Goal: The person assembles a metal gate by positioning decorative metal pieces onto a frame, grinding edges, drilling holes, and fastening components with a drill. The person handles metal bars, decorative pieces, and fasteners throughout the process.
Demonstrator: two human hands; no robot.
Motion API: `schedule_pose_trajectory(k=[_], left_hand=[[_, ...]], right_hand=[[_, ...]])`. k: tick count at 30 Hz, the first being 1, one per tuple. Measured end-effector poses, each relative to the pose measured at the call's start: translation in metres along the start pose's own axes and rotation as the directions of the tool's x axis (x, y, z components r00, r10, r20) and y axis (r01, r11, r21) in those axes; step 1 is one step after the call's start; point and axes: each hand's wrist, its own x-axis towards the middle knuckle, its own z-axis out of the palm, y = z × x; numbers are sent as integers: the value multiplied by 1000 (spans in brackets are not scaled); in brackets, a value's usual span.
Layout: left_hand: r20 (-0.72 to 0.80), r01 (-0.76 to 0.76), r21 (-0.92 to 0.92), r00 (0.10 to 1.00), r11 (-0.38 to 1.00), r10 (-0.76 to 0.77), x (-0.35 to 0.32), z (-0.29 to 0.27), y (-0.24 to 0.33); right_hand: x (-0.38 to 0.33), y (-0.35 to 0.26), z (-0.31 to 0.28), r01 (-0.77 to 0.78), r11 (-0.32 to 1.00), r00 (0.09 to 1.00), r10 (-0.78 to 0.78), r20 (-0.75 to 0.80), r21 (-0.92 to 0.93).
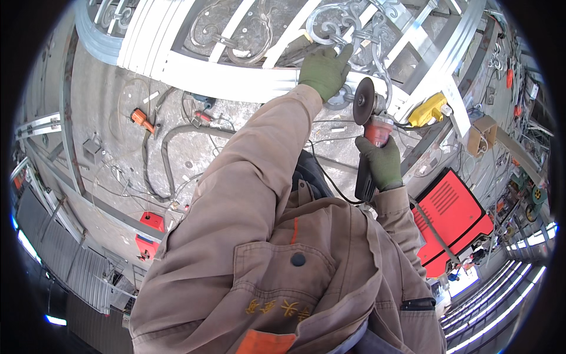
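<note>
My right hand (pixel 383 162), in a green glove, is closed around the body of a red and black angle grinder (pixel 378 131). Its dark, round disc (pixel 364 101) points up and away from me, beside the metalwork. Farther out, my left hand (pixel 324 72), also gloved in green, lies over the white curved rail (pixel 230 82) of a large metal gate or railing panel. Its fingers are spread, reaching onto the grey scrollwork (pixel 330 26). Whether the disc touches the metal I cannot tell. A black cord (pixel 321 168) runs from the grinder's lower end.
An orange power tool (pixel 141 120) and a thick dark hose (pixel 167 156) lie on the floor at left. A yellow tool (pixel 427 110) rests by the panel's right side, near a cardboard box (pixel 481 134). Red machines stand at right (pixel 451 218) and lower left (pixel 150 233). Cables cross the floor.
</note>
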Motion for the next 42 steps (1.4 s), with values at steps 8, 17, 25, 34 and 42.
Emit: schedule_pose_trajectory(k=[8, 17, 25, 34, 42], left_hand=[[-7, -6, -12, 1000, 1000, 6, 0, 1, 0], [-2, 3, -6, 1000, 1000, -3, -1, -1, 1], [22, -6, 2, 1000, 1000, 6, 1, -1, 1], [-110, -68, 37, 991, 997, 72, 0, 15, -8], [-64, 35, -48, 997, 998, -38, 1, -31, 6]], right_hand=[[-11, 1, 1, -16, 1000, 1000, 16, -20, -18], [-8, -3, 1, -11, 999, 1000, 11, -1, 42], [-14, 3, 0, -40, 999, 999, 40, 7, 20], [-49, 29, -25, -153, 904, 988, 126, 91, 400], [-80, 71, -81, -163, 576, 985, 146, 96, 801]])
